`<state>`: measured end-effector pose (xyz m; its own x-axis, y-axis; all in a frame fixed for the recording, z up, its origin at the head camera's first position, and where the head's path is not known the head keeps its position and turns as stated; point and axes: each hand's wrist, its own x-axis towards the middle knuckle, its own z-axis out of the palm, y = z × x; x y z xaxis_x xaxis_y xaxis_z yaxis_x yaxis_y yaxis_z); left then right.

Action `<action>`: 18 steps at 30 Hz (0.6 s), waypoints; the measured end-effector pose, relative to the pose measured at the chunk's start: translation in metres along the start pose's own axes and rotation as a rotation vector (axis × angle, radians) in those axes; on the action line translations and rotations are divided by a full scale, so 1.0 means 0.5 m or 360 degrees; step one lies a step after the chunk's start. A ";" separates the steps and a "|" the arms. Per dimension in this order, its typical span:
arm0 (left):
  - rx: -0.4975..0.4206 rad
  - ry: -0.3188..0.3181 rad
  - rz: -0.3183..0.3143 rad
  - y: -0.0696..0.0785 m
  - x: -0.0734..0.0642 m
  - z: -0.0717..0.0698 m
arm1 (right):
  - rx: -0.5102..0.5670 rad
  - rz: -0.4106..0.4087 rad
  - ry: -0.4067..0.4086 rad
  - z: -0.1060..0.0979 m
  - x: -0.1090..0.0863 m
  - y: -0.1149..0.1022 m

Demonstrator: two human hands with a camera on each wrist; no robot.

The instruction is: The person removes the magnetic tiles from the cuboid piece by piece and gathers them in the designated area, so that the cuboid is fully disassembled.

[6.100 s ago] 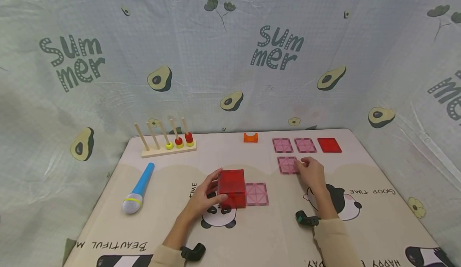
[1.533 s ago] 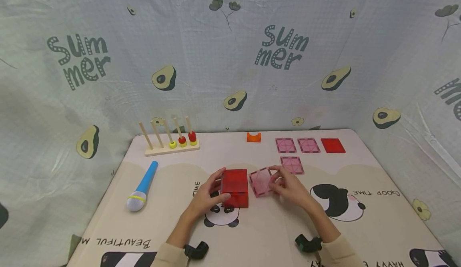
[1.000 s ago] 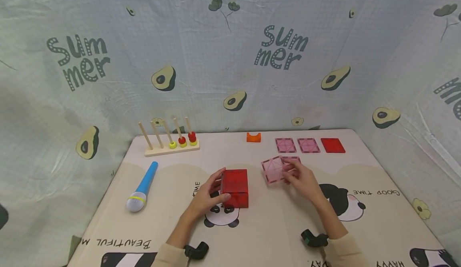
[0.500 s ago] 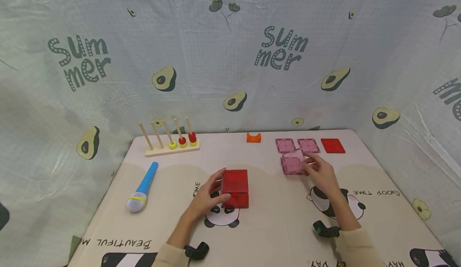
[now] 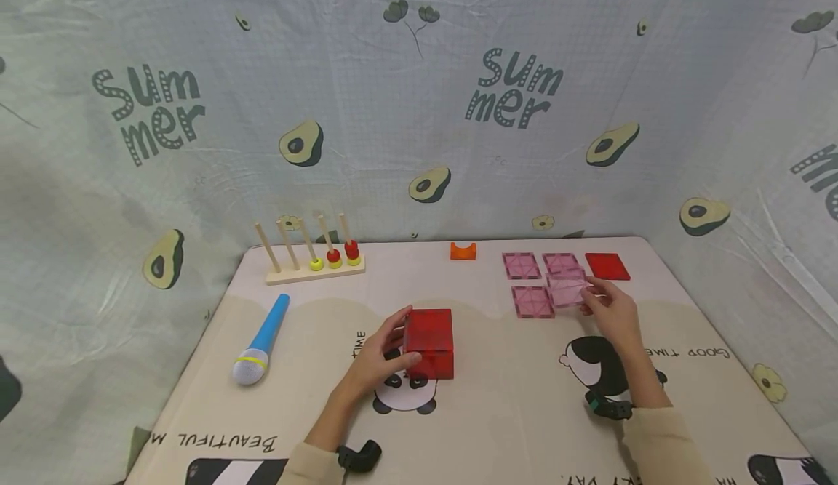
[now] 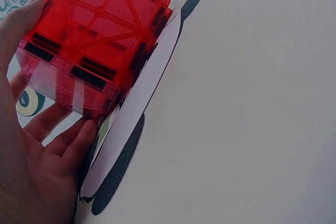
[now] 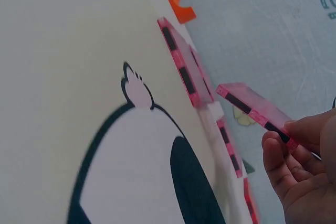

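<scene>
Far left on the table (image 5: pixel 497 427) there's a toy microphone (image 5: pixel 264 337), blue handle pointing to the back, grey head nearest the person; a bit right and further back is a wooden peg rack (image 5: pixel 300 275), yellow and red beads on the three right-hand pegs; then it's the left hand (image 5: pixel 374 358), thumb and fingers curled round the left side of a see-through red box (image 5: pixel 432 336), so that grip's full; the box sits mid-table, partly covering a printed panda (image 5: pixel 406 398); at the back edge past it is a small orange piece (image 5: pixel 463 254) with a notch; next, three pink tiles (image 5: pixel 532 302) lie flat; just right of the front one there's the raised tile (image 5: pixel 566 290), pink too, off the table, pinched between thumb and fingers of the right hand (image 5: pixel 614 314), so that grip's pretty narrow; and a red tile (image 5: pixel 607 265) lies flat behind that hand.
</scene>
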<state>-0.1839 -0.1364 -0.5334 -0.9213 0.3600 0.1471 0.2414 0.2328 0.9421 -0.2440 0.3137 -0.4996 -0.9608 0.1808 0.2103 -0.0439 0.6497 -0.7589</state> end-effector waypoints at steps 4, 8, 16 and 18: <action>0.0005 0.0015 -0.0024 0.001 0.000 0.002 | -0.0034 0.0059 0.0015 -0.005 0.006 0.016; -0.0011 0.0017 -0.0044 0.002 0.001 0.002 | -0.0077 0.0129 0.0028 -0.010 0.010 0.029; -0.0007 -0.0001 0.0008 0.002 0.001 0.000 | -0.0099 0.0273 -0.0012 -0.011 0.004 0.045; -0.0007 -0.0004 0.0011 0.002 0.001 0.000 | -0.0098 0.0298 -0.0026 -0.010 0.003 0.047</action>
<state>-0.1841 -0.1360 -0.5324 -0.9187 0.3641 0.1530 0.2466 0.2262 0.9423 -0.2452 0.3330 -0.5141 -0.9549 0.2910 0.0584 0.1525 0.6500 -0.7445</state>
